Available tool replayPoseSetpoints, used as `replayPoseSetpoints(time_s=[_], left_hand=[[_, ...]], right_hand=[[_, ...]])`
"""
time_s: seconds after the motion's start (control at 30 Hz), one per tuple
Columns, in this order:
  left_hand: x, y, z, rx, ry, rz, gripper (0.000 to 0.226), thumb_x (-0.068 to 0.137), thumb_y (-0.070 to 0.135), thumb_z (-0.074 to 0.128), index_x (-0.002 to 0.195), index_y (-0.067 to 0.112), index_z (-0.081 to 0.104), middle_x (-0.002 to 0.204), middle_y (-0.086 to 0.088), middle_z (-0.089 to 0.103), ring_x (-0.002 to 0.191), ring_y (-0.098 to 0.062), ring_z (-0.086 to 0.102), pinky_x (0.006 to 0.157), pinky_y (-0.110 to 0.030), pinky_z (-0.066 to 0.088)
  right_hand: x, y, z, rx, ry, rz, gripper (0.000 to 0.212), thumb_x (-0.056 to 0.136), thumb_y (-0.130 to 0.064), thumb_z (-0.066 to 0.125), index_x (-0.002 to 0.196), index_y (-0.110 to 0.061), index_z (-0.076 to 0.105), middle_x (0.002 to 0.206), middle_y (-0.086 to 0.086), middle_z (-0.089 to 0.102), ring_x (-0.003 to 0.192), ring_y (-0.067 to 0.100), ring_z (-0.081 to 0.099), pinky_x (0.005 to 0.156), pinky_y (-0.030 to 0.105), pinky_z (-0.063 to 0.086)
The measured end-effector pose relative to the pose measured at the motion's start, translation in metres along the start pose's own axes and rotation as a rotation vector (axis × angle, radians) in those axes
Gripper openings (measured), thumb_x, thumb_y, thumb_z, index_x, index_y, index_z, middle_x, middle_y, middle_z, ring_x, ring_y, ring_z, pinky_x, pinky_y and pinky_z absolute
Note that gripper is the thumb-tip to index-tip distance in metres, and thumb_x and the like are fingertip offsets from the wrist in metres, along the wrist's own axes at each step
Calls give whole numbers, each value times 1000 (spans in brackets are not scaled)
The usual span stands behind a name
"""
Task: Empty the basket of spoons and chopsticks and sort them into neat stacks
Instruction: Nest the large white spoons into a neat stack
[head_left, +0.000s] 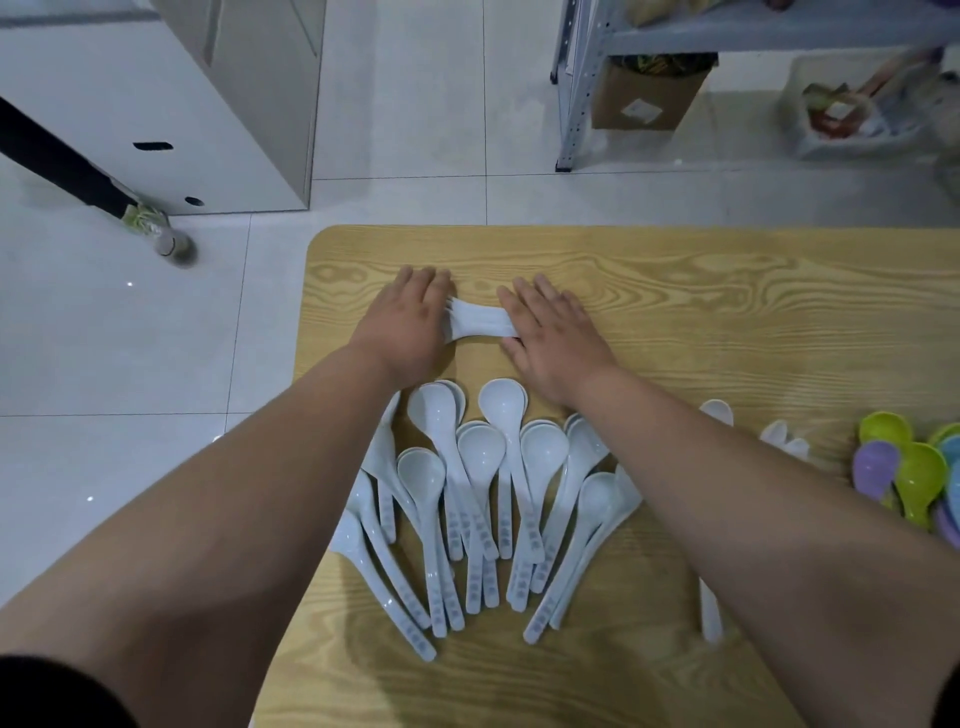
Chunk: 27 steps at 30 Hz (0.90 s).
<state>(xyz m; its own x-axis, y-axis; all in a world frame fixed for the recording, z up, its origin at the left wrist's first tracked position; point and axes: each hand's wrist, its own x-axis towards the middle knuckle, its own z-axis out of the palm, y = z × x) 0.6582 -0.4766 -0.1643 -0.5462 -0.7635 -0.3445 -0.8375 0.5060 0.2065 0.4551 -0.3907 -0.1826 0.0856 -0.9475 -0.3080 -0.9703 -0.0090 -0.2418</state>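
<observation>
A small stack of white spoons (478, 323) lies sideways at the far side of the wooden table (727, 322). My left hand (410, 322) presses on its left end and my right hand (556, 338) on its right end, so both hands squeeze the stack between them. Nearer to me, several long-handled white spoons (483, 499) lie fanned out, bowls pointing away. More white spoons (719, 415) peek out beside my right forearm. Coloured spoons (914, 478), green, purple and blue, sit piled at the right edge. No basket or chopsticks are visible.
The table's left edge runs close to my left arm, with tiled floor (130, 353) beyond. A white cabinet (171, 104) stands at the far left, a person's leg and shoe (145, 218) by it. A metal shelf (576, 88) with a cardboard box (649, 93) stands behind the table.
</observation>
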Motion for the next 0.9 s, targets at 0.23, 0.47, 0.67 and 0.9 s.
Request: replayPoseSetpoints(time_s=[0.23,0.47,0.67,0.9], left_hand=[[-16,1,-9,13,129,38,69,92,28,55,154,7,33,154,-20,38,138,-40,37,115,-47,30],[-51,6,-18,-109,249,-22,50,90,18,58,139,6,53,136,-18,52,124,-41,46,104,-46,39],[-96,10,-1,-243,198,-96,37,92,23,59,129,16,60,122,-8,59,113,-29,55,85,-42,51],[-107,21,9,-397,86,-263,41,92,26,61,131,16,57,125,-8,55,103,-27,60,83,-33,45]], right_hand=[[-4,-3,-13,18,-42,37,66,105,-49,34,161,-18,16,169,5,11,156,24,3,124,48,6],[-22,-11,-20,59,-26,95,65,103,-46,38,160,-18,21,167,8,19,155,27,9,124,48,13],[-85,-32,-8,196,168,4,44,92,-23,61,133,-7,61,129,13,60,126,33,51,102,51,45],[-158,-65,18,261,198,151,44,91,-30,68,130,-13,63,122,8,59,117,30,53,88,41,52]])
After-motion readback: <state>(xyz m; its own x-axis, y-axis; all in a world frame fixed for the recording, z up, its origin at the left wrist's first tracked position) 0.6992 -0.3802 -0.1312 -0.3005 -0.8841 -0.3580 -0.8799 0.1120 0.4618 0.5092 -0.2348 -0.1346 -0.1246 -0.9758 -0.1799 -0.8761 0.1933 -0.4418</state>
